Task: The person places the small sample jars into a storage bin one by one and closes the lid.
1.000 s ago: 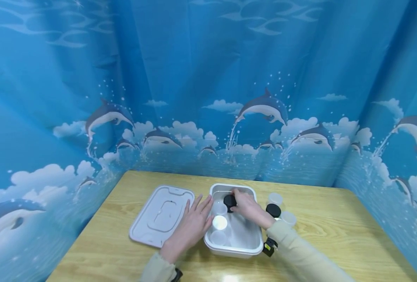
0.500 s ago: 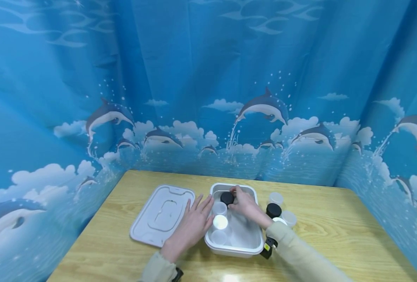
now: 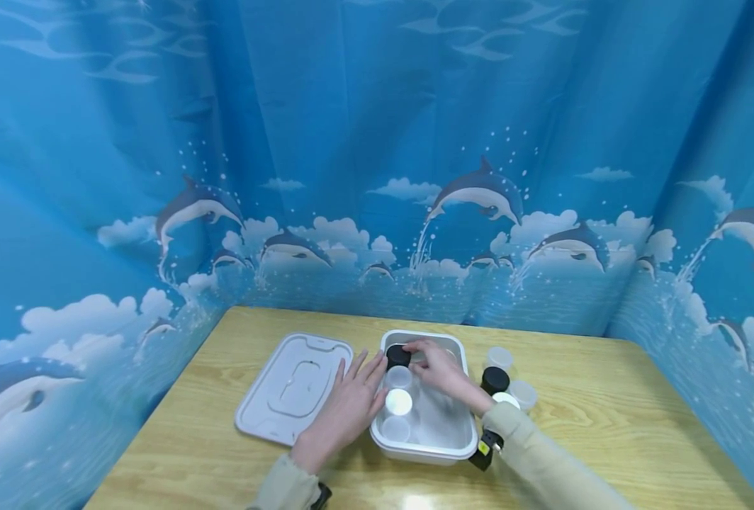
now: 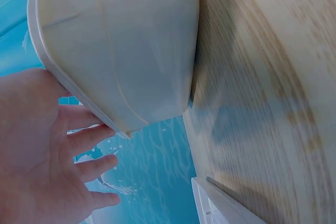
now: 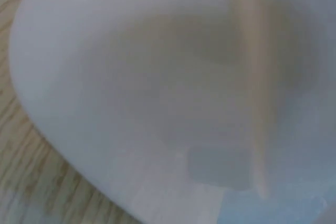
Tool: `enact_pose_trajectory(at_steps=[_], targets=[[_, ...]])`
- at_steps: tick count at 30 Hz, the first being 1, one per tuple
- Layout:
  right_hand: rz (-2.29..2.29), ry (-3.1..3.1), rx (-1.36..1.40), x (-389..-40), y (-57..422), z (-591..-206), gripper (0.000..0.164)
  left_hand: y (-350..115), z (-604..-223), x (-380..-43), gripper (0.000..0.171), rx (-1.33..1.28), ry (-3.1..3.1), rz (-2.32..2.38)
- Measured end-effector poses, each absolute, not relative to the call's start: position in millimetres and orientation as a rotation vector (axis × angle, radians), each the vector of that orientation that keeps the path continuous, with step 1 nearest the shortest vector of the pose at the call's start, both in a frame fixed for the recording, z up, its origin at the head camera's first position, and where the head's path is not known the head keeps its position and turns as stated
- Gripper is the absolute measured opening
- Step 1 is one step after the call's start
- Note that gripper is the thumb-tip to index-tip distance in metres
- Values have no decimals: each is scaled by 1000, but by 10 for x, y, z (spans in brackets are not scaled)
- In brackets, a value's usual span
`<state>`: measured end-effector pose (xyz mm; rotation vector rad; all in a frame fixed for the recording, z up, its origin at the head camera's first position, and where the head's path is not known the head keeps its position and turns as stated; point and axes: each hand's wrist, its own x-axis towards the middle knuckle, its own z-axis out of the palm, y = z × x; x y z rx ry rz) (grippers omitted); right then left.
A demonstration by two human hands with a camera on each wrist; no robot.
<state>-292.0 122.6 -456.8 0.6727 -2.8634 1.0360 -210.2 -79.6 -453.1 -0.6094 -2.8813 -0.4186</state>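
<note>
A white rectangular container, without its lid on, stands mid-table. My left hand rests against its left rim with fingers straight and spread; the left wrist view shows the palm beside the container's outer wall. Inside, at the far left corner, sits a small round black jar. My right hand reaches in, its curved fingertips and thumb at the jar's right edge. A row along the left wall continues with a translucent jar, a white one and another translucent one.
The pale container lid lies flat to the left. Right of the container stand a translucent jar, a black jar, another translucent jar and a white one. A dolphin-print curtain hangs behind the wooden table.
The black jar inside the container has moved left and slightly back into the far left corner, my right fingers travelling with it. My left hand has stayed at the rim.
</note>
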Motion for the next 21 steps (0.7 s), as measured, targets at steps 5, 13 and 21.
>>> enact_pose_trajectory(at_steps=[5, 13, 21], targets=[[1052, -2859, 686, -2893, 1236, -4554, 38, -788, -4533, -2102, 54, -609, -2886, -400], [1182, -2882, 702, -2814, 1352, -4427, 38, -784, -4534, -2073, 53, -632, -2853, -411], [1310, -2870, 619, -2696, 1588, -4231, 37, -781, -4532, -2084, 54, -609, -2880, -416]])
